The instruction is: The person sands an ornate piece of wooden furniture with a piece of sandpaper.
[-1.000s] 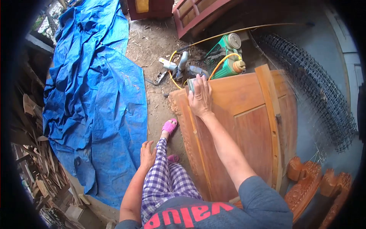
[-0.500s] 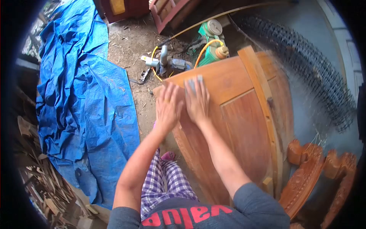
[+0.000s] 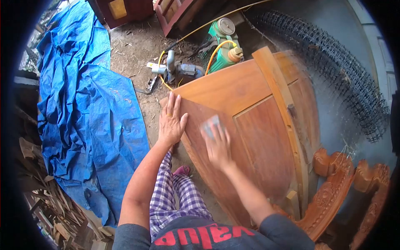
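Observation:
A brown wooden panel (image 3: 233, 87), with a framed inset and grooves, lies in front of me. My left hand (image 3: 171, 123) rests on its left corner, fingers spread and a ring on one finger. On the panel's darker left strip, my right hand (image 3: 217, 143) presses a small grey pad (image 3: 211, 127) under its fingertips; both are slightly blurred. A long narrow wooden bar (image 3: 277, 87) lies across the panel, to the right of my right hand.
A blue tarp (image 3: 100, 125) covers ground at the left, beside scrap wood (image 3: 58, 208). Beyond the panel are a power tool (image 3: 177, 71) and a green machine (image 3: 227, 50) with cables. Rolled black mesh (image 3: 329, 62) and carved wooden pieces (image 3: 333, 191) are at the right.
My right hand has moved down the panel toward me with the grey pad. My left hand has shifted slightly left and now lies still at the corner. The view has shifted a little.

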Tool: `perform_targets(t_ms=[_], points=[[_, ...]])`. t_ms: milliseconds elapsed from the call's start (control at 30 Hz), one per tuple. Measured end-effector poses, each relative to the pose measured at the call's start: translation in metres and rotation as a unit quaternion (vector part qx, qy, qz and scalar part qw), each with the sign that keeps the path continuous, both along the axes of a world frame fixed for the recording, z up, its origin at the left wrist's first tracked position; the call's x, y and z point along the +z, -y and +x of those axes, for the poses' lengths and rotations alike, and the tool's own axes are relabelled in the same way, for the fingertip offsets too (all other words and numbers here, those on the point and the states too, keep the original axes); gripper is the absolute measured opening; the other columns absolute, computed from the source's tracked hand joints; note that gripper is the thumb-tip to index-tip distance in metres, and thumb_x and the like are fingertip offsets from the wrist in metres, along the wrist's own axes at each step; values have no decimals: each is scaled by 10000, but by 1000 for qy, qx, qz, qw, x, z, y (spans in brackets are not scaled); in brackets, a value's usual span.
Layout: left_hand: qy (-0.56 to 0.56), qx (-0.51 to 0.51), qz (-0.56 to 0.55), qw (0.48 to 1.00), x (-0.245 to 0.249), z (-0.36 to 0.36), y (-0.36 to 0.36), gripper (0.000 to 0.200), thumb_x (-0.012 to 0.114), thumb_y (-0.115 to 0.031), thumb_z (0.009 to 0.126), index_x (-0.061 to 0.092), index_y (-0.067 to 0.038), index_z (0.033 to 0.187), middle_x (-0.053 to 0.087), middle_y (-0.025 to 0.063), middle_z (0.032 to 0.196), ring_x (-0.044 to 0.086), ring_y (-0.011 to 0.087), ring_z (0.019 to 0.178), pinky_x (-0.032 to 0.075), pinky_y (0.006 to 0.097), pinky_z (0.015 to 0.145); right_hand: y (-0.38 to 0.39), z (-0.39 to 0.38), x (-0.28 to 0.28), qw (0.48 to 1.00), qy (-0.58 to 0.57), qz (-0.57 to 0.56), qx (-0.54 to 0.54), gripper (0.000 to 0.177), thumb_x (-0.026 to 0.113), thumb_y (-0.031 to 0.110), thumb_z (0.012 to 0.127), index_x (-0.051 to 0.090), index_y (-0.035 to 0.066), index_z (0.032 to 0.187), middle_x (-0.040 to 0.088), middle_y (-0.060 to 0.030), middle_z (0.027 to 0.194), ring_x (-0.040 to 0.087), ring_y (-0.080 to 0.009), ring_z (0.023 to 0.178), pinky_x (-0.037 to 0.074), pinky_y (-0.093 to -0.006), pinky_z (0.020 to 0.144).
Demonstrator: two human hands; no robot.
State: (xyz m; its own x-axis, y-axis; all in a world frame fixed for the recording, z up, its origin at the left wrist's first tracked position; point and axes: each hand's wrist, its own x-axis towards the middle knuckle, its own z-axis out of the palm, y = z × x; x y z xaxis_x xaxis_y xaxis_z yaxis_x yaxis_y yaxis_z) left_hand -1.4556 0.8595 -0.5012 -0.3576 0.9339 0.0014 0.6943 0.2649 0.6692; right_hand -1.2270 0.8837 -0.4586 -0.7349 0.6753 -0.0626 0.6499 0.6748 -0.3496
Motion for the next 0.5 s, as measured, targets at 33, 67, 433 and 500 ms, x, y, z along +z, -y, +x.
perform_targets(t_ms=[33, 67, 433, 500], points=[[7, -2, -17, 1000, 4, 0, 0, 711, 558, -307, 971, 261, -67, 1571, 153, 189, 1653, 283, 425, 1453, 300, 481, 1167, -39, -39, 1, 999, -31, 40, -3, 505, 453, 166, 987, 479, 226, 1487, 328, -144, 1599, 290, -377, 1474, 213, -585, 1176], [-1, -6, -23, 1000, 2, 0, 0, 711, 558, -307, 971, 261, -67, 1571, 153, 189, 1653, 283, 425, 1453, 300, 481, 1167, -70, -70, -1, 996, -50, 67, -17, 499, 449, 168, 989, 482, 218, 1485, 335, -143, 1597, 289, -374, 1476, 215, -577, 1179], [-13, -1, -17, 1000, -2, -3, -1, 720, 555, -397, 963, 279, -129, 1572, 152, 154, 1660, 377, 411, 1389, 361, 500, 1103, 97, 67, 28, 993, 55, -93, -41, 522, 515, 184, 967, 501, 293, 1478, 358, -111, 1593, 350, -379, 1442, 238, -590, 1162], [-12, -1, 2, 1000, -12, -2, 0, 718, 557, -390, 963, 281, -126, 1571, 149, 158, 1659, 364, 410, 1400, 355, 499, 1107, 65, 38, 15, 997, 25, -68, -30, 538, 515, 155, 954, 503, 283, 1476, 364, -109, 1591, 336, -368, 1451, 232, -578, 1167]])
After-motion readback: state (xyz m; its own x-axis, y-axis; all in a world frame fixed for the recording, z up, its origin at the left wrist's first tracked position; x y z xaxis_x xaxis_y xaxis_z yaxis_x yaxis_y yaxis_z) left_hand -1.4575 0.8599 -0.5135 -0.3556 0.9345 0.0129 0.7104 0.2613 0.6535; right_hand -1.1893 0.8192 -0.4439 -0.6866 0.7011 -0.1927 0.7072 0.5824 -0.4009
